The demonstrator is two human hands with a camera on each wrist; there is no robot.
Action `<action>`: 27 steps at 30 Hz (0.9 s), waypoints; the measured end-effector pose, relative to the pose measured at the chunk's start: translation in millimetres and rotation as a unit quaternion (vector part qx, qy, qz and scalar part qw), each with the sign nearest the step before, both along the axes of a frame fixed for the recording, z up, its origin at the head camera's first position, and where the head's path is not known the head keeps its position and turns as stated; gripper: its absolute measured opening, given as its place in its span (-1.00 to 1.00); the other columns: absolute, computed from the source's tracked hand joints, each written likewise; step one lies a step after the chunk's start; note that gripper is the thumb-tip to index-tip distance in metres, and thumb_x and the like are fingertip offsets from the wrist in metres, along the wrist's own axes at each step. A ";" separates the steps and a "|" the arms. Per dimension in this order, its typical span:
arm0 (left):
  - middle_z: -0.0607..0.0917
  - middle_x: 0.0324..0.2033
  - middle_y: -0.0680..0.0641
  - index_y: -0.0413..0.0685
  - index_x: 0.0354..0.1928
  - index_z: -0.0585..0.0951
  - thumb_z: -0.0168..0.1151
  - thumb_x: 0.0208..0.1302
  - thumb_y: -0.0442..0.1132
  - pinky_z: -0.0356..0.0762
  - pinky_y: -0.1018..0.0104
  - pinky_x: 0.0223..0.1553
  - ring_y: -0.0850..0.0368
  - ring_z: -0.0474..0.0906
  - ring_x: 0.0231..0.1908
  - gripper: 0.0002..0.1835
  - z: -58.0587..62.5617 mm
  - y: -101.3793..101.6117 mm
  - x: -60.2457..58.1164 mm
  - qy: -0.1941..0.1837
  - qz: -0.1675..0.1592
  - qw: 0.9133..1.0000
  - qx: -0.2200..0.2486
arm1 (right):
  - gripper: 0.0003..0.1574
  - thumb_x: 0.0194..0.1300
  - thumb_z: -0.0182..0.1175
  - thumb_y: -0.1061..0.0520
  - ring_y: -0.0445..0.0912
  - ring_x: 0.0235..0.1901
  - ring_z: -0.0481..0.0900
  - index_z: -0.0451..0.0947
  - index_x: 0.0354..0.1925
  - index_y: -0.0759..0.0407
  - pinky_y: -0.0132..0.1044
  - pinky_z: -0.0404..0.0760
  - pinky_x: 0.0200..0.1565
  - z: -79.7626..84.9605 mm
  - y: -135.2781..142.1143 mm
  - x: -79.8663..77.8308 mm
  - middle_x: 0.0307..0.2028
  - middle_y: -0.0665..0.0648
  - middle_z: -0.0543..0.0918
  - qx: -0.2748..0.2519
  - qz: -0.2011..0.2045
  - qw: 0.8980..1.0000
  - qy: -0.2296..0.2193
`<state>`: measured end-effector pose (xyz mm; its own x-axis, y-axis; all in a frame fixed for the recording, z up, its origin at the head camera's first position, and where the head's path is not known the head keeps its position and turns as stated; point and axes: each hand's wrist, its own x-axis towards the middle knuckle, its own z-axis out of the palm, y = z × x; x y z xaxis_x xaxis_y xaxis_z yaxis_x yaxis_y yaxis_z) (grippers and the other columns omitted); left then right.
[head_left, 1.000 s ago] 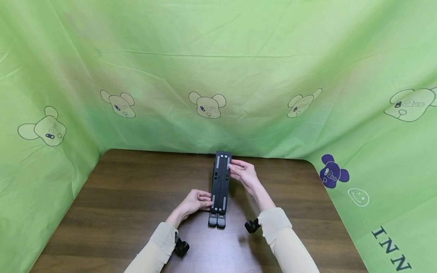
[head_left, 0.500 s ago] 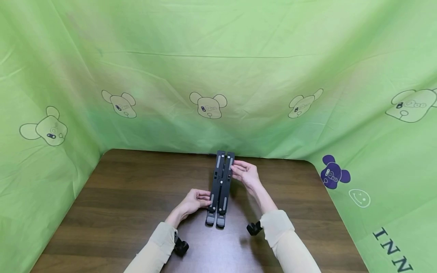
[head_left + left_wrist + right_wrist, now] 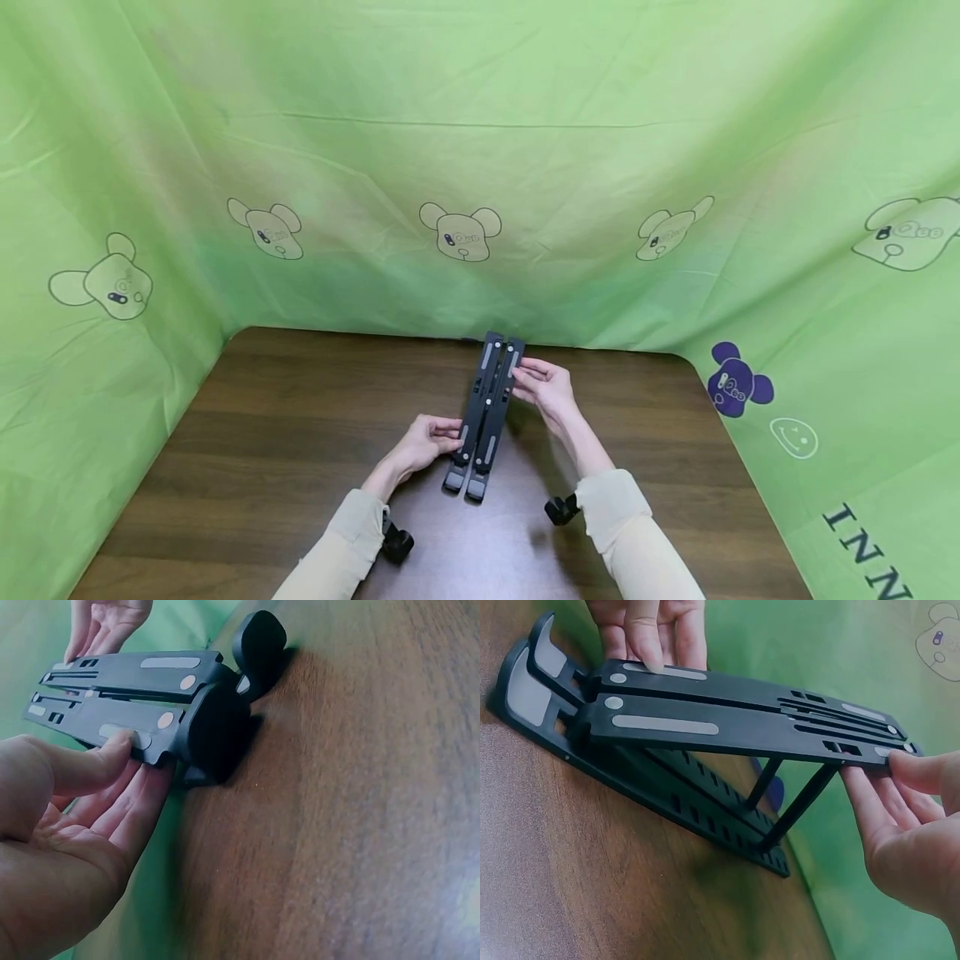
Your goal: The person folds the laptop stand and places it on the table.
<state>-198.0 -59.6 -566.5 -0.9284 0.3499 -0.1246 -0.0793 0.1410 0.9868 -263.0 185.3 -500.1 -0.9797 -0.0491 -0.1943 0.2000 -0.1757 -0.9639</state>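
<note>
A black folding laptop stand point(image 3: 487, 408) with grey pads stands near the table's back middle, its two long arms slightly apart. Seen from the right wrist, the stand's point(image 3: 667, 724) upper arms slope above notched base rails, held up by struts. My left hand point(image 3: 422, 443) pinches the near left arm, thumb on top over a grey pad and fingers beneath. My right hand point(image 3: 546, 390) pinches the far end of the right arm the same way. At the near end, the curled front hooks point(image 3: 217, 731) rest by the wood.
The brown wooden table point(image 3: 285, 417) extends on both sides and in front of the stand. A green curtain point(image 3: 465, 167) with bear-head drawings hangs close behind and along the sides. Black wrist cameras point(image 3: 397, 543) sit under both cuffs.
The stand's two arms have come apart, leaving a narrow gap. Its far end has swung right and its near end left, with both hands still holding it.
</note>
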 end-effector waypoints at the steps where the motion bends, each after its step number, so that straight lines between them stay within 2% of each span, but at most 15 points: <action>1: 0.77 0.11 -0.54 -0.64 0.32 0.56 0.31 0.45 -0.56 0.72 0.50 0.06 -0.07 0.81 0.11 -0.54 -0.2 0.1 -0.1 0.002 0.005 1.000 -0.002 | -0.52 0.55 0.14 0.50 -0.29 -0.39 0.80 0.43 0.36 0.64 -0.43 0.84 -0.20 -0.6 0.5 0.3 -0.39 -0.14 0.80 -0.004 -0.002 1.000 -0.001; 7: 0.77 0.12 -0.53 -0.62 0.32 0.57 0.30 0.46 -0.57 0.75 0.41 0.11 -0.16 0.81 0.12 -0.56 -1.0 -1.5 -1.9 0.016 0.029 0.999 -0.016 | -0.67 0.55 0.12 0.53 -0.26 -0.37 0.81 0.53 0.21 0.54 -0.40 0.85 -0.17 -1.7 3.4 3.5 -0.37 -0.07 0.78 -0.033 -0.007 0.999 -0.003; 11: 0.77 0.12 -0.52 -0.60 0.32 0.58 0.29 0.46 -0.57 0.75 0.43 0.11 -0.15 0.81 0.12 -0.57 -1.4 -1.5 -2.3 0.013 0.038 0.999 -0.018 | -0.71 0.55 0.12 0.53 -0.24 -0.35 0.82 0.57 0.17 0.51 -0.40 0.85 -0.15 -2.5 5.0 5.7 -0.36 -0.04 0.78 -0.046 -0.008 0.999 -0.002; 14: 0.77 0.13 -0.52 -0.58 0.32 0.59 0.29 0.47 -0.56 0.74 0.46 0.10 -0.15 0.81 0.13 -0.58 -1.6 -0.9 -2.8 0.010 0.043 0.999 -0.018 | -0.75 0.55 0.12 0.53 -0.23 -0.34 0.82 0.63 0.05 0.39 -0.39 0.86 -0.14 -3.1 5.9 7.0 -0.35 -0.03 0.78 -0.053 -0.007 0.999 -0.002; 21: 0.75 0.17 -0.51 -0.57 0.32 0.60 0.30 0.47 -0.56 0.76 0.45 0.08 -0.14 0.83 0.10 -0.58 -1.9 -0.6 -3.2 0.003 0.053 0.999 -0.013 | -0.62 0.54 0.11 0.54 -0.21 -0.35 0.83 0.68 -0.17 0.14 -0.36 0.87 -0.16 -4.8 7.2 8.9 -0.36 -0.01 0.78 -0.069 -0.013 0.998 -0.011; 27: 0.77 0.15 -0.49 -0.54 0.32 0.62 0.30 0.47 -0.55 0.76 0.42 0.10 -0.20 0.82 0.12 -0.58 -0.8 -0.4 -2.7 0.000 0.064 0.998 -0.015 | -0.66 0.55 0.10 0.53 -0.21 -0.34 0.82 0.67 -0.13 0.17 -0.37 0.86 -0.16 -4.3 9.5 9.7 -0.34 -0.02 0.77 -0.072 -0.009 0.997 -0.008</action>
<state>-200.7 -60.0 -567.3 -0.9653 0.2248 -0.1331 -0.0982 0.1600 0.9822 -253.3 194.9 -504.4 -0.9777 -0.0593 -0.2016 0.2100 -0.3164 -0.9251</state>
